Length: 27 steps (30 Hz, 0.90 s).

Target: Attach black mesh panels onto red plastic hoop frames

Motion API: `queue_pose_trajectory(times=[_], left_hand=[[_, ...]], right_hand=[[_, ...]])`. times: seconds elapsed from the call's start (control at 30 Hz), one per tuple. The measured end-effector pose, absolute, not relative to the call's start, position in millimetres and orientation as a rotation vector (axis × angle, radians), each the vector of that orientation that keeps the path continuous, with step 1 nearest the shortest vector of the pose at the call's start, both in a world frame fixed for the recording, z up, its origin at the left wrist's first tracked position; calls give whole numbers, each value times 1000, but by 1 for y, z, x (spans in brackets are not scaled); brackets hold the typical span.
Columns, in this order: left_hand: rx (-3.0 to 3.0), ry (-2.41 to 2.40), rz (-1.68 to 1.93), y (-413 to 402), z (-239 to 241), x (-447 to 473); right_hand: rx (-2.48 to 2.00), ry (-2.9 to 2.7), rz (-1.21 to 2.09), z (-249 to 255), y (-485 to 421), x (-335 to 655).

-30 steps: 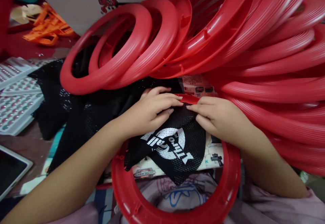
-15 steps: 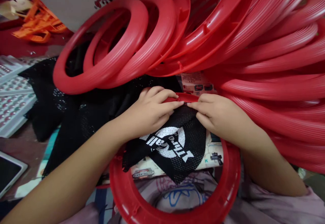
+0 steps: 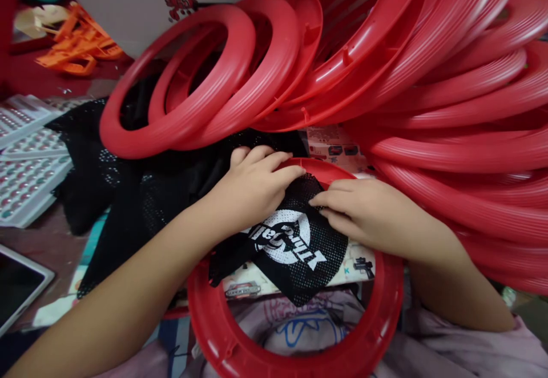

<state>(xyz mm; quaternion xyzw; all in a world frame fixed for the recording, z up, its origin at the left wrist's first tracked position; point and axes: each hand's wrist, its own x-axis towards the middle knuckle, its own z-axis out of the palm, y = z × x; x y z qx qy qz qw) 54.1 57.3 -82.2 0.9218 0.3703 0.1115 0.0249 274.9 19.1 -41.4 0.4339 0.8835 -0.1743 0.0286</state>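
Note:
A red plastic ring [image 3: 222, 332] lies on my lap, its far rim under my fingers. A black mesh net [image 3: 299, 252] with a white round logo hangs across the ring's opening. My left hand [image 3: 252, 189] is curled over the net's upper edge and presses it against the far rim. My right hand [image 3: 363, 212] pinches the net's edge just to the right, fingertips close to the left hand's.
A big stack of red rings [image 3: 428, 81] leans across the top and right. A heap of black mesh nets [image 3: 128, 195] lies to the left. White trays of small beads [image 3: 25, 167], orange plastic parts [image 3: 77, 47] and a tablet [image 3: 17, 286] are at far left.
Both hands have shifted slightly down along the net's edge; my right hand has come off the rim and lower onto the mesh. The far rim shows more now.

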Motion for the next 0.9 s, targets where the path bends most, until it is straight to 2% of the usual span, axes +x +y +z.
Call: queue_pose_trajectory(times=[0.1, 0.23, 0.43, 0.5, 0.67, 0.8, 0.9], left_hand=[[2847, 1285, 366, 56, -78, 56], [2837, 1426, 347, 54, -73, 57], [2821, 1569, 98, 47, -55, 47], [2815, 1528, 169, 49, -53, 45], [2823, 1089, 607, 64, -68, 52], [2902, 1167, 754, 62, -81, 61], [2925, 1132, 727, 58, -81, 63]], right_hand=[[1298, 2611, -614, -37, 18, 269], [1345, 2582, -458, -40, 22, 267], [1405, 2717, -380, -47, 29, 269], [1372, 2739, -394, -46, 29, 268], [1369, 2811, -357, -46, 26, 267], [1373, 2847, -358, -49, 26, 269], [1346, 2875, -353, -49, 26, 269]])
